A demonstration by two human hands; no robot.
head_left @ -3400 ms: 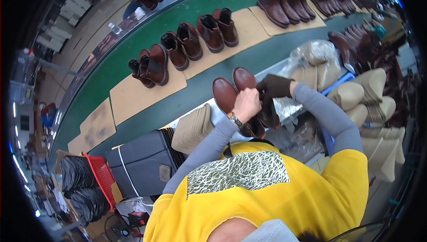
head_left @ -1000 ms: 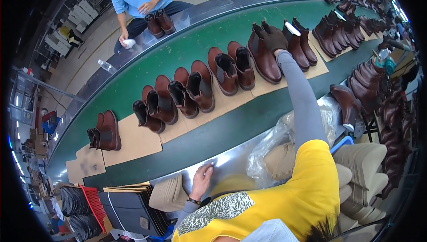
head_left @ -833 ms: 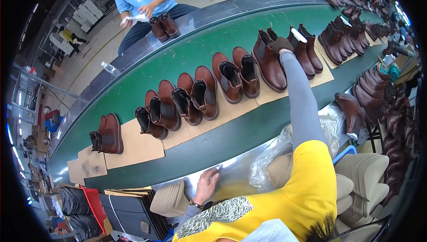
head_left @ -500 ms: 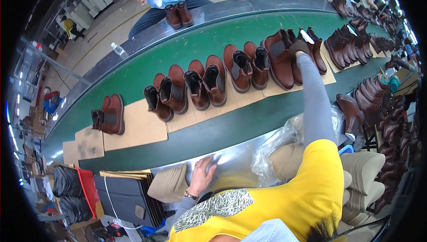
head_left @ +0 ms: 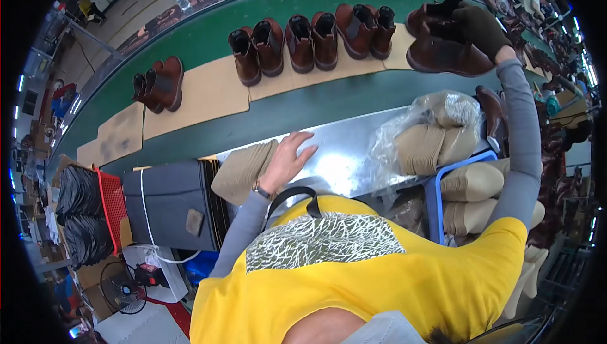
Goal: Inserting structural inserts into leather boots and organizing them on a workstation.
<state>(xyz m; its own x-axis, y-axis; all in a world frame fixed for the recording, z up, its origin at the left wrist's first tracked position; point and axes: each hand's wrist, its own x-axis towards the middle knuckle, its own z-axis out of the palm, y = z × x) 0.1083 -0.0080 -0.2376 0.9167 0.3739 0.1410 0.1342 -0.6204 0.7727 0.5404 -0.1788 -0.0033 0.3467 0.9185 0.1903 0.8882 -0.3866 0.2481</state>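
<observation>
Boots point(head_left: 442, 57), one brown pair, are in my gloved right hand point(head_left: 484, 28). Grip's closed on the uppers, both boots together; fingertips are partly hidden, so can't tell how each one sits. Pair is tipped over, not upright, at the right end of the cardboard point(head_left: 208, 99). Can't read the gap underneath. Near boot's sole faces my side.

My left hand point(head_left: 284, 164) is bare, loose, fingers spread, no load. It's over the metal table point(head_left: 338, 151), just beside the insole stack point(head_left: 240, 173); contact with the metal not clear.

Three upright pairs point(head_left: 312, 44) stand in a row on the cardboard, left of my load. Another pair point(head_left: 165, 86) sits farther left, well apart from them. All on the green belt point(head_left: 208, 41). Clear bag point(head_left: 386, 138) with tan pieces lies on the table's right part, near the blue bin point(head_left: 434, 208). Red basket point(head_left: 112, 208) is far left, beside the black case point(head_left: 167, 208).
</observation>
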